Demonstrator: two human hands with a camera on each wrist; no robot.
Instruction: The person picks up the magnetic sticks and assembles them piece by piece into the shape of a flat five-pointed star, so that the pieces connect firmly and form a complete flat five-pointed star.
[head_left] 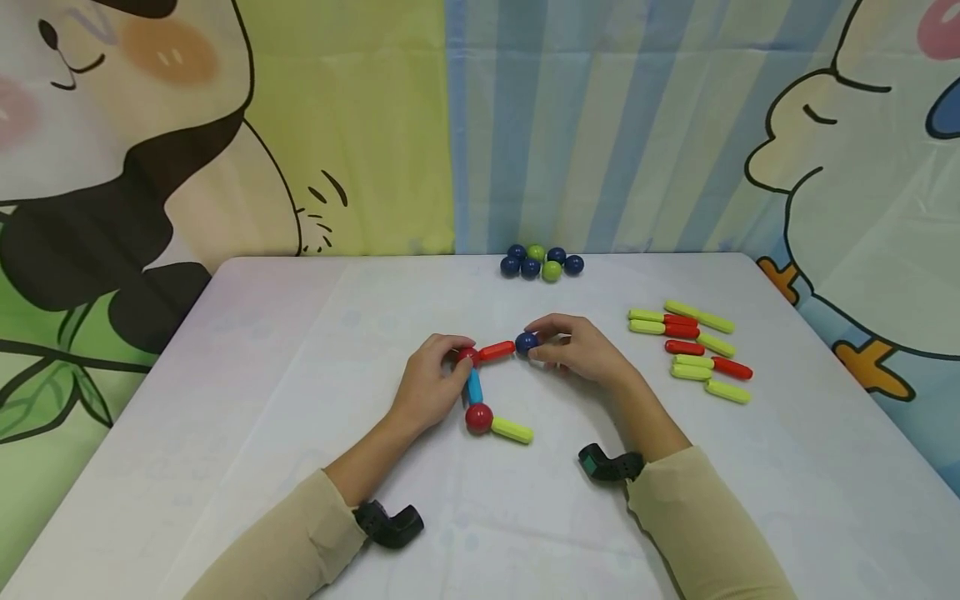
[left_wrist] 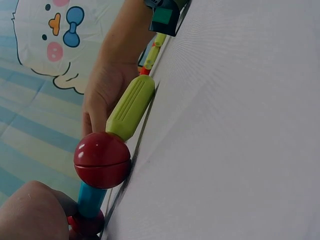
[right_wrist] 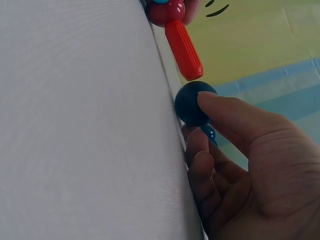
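My left hand (head_left: 432, 383) pinches a red ball (head_left: 468, 357) between thumb and fingers. From that ball a red rod (head_left: 497, 351) extends to the right and a light-blue rod (head_left: 474, 387) runs toward me. The light-blue rod ends in a second red ball (left_wrist: 103, 160), from which a yellow-green rod (left_wrist: 131, 107) sticks out. A dark blue ball (right_wrist: 194, 103) is pinched by my right hand (head_left: 577, 347), thumb on one side and fingers on the other. It sits right by the red rod's free end; whether they touch I cannot tell.
Loose dark blue and green balls (head_left: 551, 271) cluster at the table's back edge. Several yellow-green and red rods (head_left: 727, 392) lie to the right of my right hand, some joined or touching end to end. A patterned cloth (head_left: 375, 125) hangs behind the white table (head_left: 225, 433).
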